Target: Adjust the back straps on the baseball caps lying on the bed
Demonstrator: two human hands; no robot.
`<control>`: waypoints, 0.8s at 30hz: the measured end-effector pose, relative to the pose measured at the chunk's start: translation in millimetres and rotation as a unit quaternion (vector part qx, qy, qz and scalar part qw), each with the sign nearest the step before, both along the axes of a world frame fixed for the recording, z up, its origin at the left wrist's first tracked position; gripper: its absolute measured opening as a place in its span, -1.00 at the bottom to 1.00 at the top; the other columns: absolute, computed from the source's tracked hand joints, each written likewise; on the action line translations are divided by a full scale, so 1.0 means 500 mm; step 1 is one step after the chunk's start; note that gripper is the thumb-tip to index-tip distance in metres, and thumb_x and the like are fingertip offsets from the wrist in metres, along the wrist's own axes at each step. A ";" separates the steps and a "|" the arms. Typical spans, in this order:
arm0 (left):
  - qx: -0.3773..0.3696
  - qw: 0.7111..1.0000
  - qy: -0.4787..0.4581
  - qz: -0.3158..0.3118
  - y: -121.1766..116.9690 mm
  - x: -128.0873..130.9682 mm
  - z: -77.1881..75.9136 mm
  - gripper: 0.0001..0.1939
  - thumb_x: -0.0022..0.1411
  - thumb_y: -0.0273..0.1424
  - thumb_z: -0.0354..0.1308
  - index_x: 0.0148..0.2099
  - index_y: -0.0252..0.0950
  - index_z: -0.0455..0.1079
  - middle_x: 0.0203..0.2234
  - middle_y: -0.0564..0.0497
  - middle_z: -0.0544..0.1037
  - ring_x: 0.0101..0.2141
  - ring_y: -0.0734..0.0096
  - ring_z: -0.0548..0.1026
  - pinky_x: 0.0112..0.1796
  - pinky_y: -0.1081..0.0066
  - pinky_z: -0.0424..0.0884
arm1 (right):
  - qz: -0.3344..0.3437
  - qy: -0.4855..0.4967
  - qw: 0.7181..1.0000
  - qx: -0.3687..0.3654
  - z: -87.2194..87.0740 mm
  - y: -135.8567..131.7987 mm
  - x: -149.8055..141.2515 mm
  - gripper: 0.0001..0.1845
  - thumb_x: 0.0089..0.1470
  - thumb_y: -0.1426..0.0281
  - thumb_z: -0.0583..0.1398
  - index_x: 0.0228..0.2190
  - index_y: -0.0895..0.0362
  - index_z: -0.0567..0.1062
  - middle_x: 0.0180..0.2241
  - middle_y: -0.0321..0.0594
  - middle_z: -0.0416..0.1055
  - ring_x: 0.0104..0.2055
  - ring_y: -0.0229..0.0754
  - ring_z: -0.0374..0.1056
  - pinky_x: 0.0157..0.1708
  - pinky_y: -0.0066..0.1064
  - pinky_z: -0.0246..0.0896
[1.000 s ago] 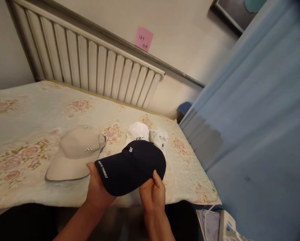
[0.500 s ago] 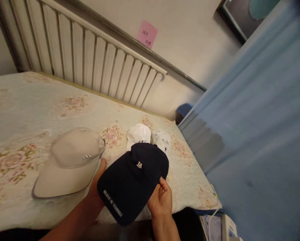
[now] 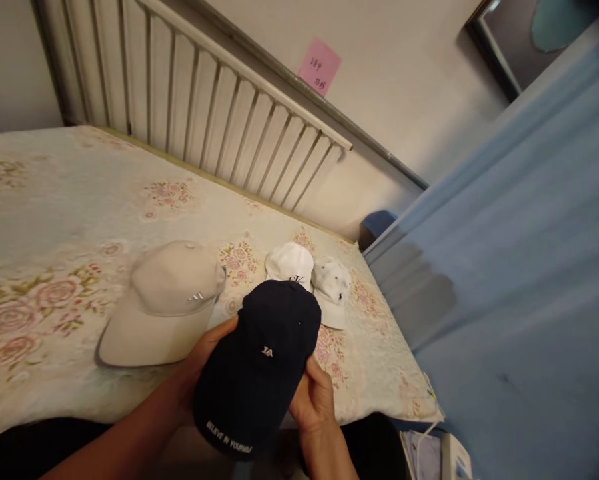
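A dark navy baseball cap (image 3: pixel 274 327) is held between my two hands, its brim pointing down toward me. White lettering reads "BELIEVE IN YOURSELF" along the brim edge, and a small light logo sits on the front. My left hand (image 3: pixel 204 357) grips the cap's left side, most fingers hidden beneath it. On the other side my right hand (image 3: pixel 313 393) holds the lower right edge, fingers curled under. Left of it, a beige cap (image 3: pixel 174 287) lies on the bed. Behind are a white cap (image 3: pixel 288 259) with black letters and a white cap with small marks (image 3: pixel 332 280).
The bed (image 3: pixel 99 220) has a floral cover. A white slatted radiator (image 3: pixel 199 100) runs along the wall behind it. At the right hangs a blue curtain (image 3: pixel 519 267). A pink note (image 3: pixel 319 65) is stuck on the wall. A white box (image 3: pixel 454 457) stands at lower right.
The navy cap has turned more upright, its crown shifting left and its brim lower. Both hands still hold it. The whole view has shifted slightly, moving the background rightward.
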State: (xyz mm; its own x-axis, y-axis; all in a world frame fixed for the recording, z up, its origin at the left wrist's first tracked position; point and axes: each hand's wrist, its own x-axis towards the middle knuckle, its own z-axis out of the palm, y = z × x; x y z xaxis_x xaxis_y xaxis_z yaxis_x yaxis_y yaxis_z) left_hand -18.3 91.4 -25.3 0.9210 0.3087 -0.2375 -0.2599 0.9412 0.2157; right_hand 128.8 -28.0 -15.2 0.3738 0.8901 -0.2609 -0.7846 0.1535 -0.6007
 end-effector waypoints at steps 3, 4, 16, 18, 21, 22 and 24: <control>-0.014 1.000 -0.006 -0.021 0.004 -0.001 -0.007 -0.57 0.19 -0.23 0.11 -0.02 -0.43 0.45 -0.30 -0.17 0.64 -0.23 0.04 0.58 -0.12 0.15 0.42 | -0.013 -0.028 0.999 -0.023 -0.005 -0.002 0.004 -0.64 -0.24 0.41 0.36 -0.28 0.17 0.55 -0.21 -0.14 0.57 -0.10 -0.07 0.46 0.17 -0.11 0.09; -0.015 1.000 -0.008 -0.021 0.006 0.000 -0.011 -0.58 0.18 -0.24 0.12 -0.01 -0.44 0.44 -0.31 -0.17 0.64 -0.23 0.03 0.58 -0.11 0.15 0.42 | -0.018 -0.039 0.999 -0.029 -0.005 -0.002 0.007 -0.67 -0.21 0.40 0.35 -0.28 0.17 0.55 -0.23 -0.15 0.57 -0.11 -0.08 0.46 0.16 -0.11 0.09; 0.036 0.996 -0.036 -0.077 0.010 0.000 -0.070 -0.52 0.21 -0.20 0.06 0.06 -0.42 0.40 -0.32 -0.18 0.64 -0.26 -0.02 0.58 -0.14 0.09 0.39 | -0.065 -0.151 0.984 -0.070 -0.029 0.004 0.017 -0.77 0.00 0.32 0.25 -0.27 0.15 0.54 -0.31 -0.21 0.58 -0.17 -0.17 0.48 0.01 -0.26 0.28; 0.050 0.995 -0.039 -0.082 0.011 0.001 -0.070 -0.52 0.21 -0.19 0.06 0.06 -0.41 0.39 -0.32 -0.19 0.64 -0.29 -0.02 0.58 -0.18 0.08 0.40 | -0.050 -0.189 0.977 -0.085 -0.041 0.001 0.024 -0.71 0.00 0.26 0.24 -0.24 0.16 0.52 -0.28 -0.20 0.57 -0.22 -0.17 0.49 -0.11 -0.29 0.36; 0.077 0.996 -0.036 -0.009 0.010 0.007 -0.056 -0.59 0.21 -0.29 0.10 0.07 -0.38 0.37 -0.30 -0.18 0.63 -0.29 0.07 0.59 -0.18 0.14 0.41 | -0.063 -0.291 0.938 -0.175 -0.049 -0.006 0.042 -0.62 -0.06 0.21 0.28 -0.23 0.20 0.50 -0.32 -0.18 0.56 -0.38 -0.18 0.48 -0.32 -0.33 0.40; 0.087 0.995 -0.032 0.023 0.010 0.010 -0.051 -0.61 0.20 -0.34 0.12 0.07 -0.36 0.37 -0.29 -0.17 0.63 -0.29 0.10 0.59 -0.17 0.15 0.41 | -0.102 -0.338 0.913 -0.205 -0.047 -0.008 0.046 -0.61 -0.09 0.23 0.30 -0.22 0.20 0.50 -0.33 -0.17 0.56 -0.38 -0.18 0.47 -0.32 -0.34 0.39; 0.105 0.992 -0.019 0.066 0.008 0.015 -0.042 -0.62 0.18 -0.39 0.16 0.06 -0.34 0.37 -0.28 -0.16 0.63 -0.30 0.14 0.58 -0.17 0.17 0.42 | -0.202 -0.437 0.848 -0.222 -0.033 -0.011 0.044 -0.60 -0.12 0.30 0.32 -0.20 0.19 0.51 -0.26 -0.14 0.55 -0.26 -0.14 0.46 -0.18 -0.31 0.35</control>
